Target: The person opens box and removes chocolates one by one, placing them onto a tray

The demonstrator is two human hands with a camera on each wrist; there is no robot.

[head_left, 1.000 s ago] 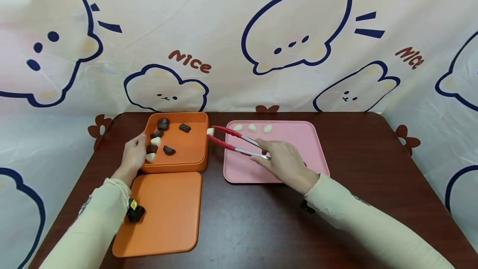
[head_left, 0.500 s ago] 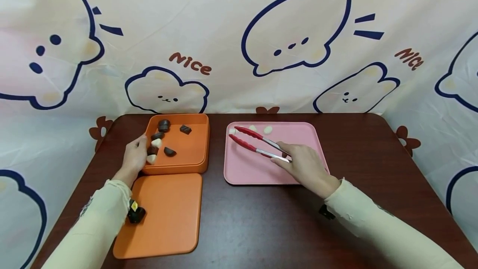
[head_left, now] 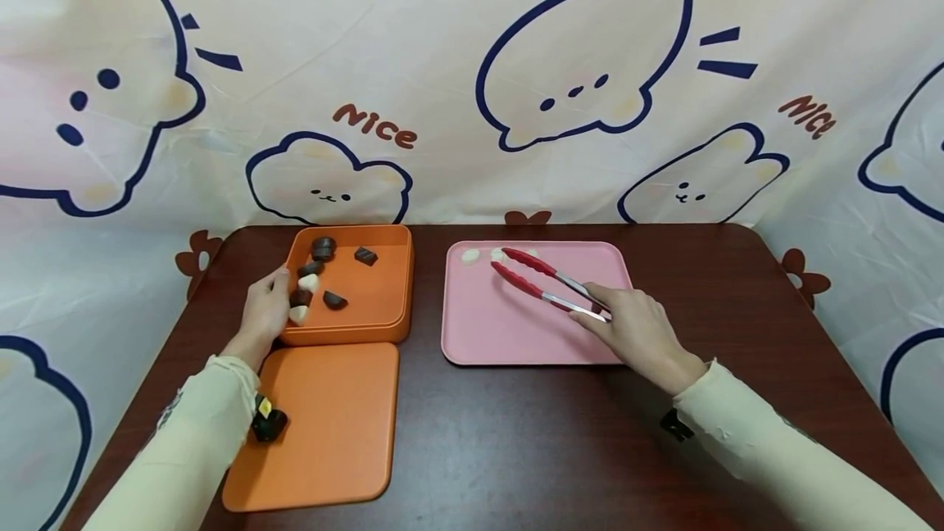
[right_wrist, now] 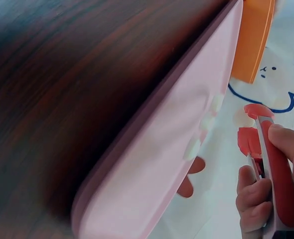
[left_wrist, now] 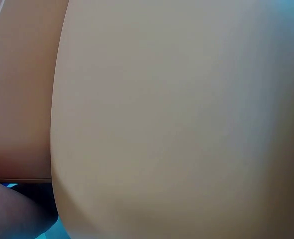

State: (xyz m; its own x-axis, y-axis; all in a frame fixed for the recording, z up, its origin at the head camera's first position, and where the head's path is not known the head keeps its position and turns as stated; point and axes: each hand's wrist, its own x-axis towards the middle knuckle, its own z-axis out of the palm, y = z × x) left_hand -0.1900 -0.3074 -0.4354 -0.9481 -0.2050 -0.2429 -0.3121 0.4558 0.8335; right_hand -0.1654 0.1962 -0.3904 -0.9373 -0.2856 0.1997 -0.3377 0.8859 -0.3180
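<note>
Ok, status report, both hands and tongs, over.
Left grip touching orange box. Right grip holding tongs over pink tray, near white pieces. No obstruction visible.

1. Bench, bottom centre: dark wood-grain look, smooth, with a soft sheen.
2. Pink tray, right of centre: smooth, plastic-looking, mostly matt.
3. Orange box, left of centre: smooth, plastic-looking, faintly satin.
4. Orange lid, lower left: similar plastic look, smooth and matt.
5. Tongs, right of centre: shiny metal arms, red tips that look like plastic or rubber; the right wrist view shows a matt red grip panel edged in metal.
6. Backdrop, across the top: printed cloth-like sheet, lightly creased.
7. Sleeves, lower left and lower right: matt cloth, puckered at the cuffs.
</note>
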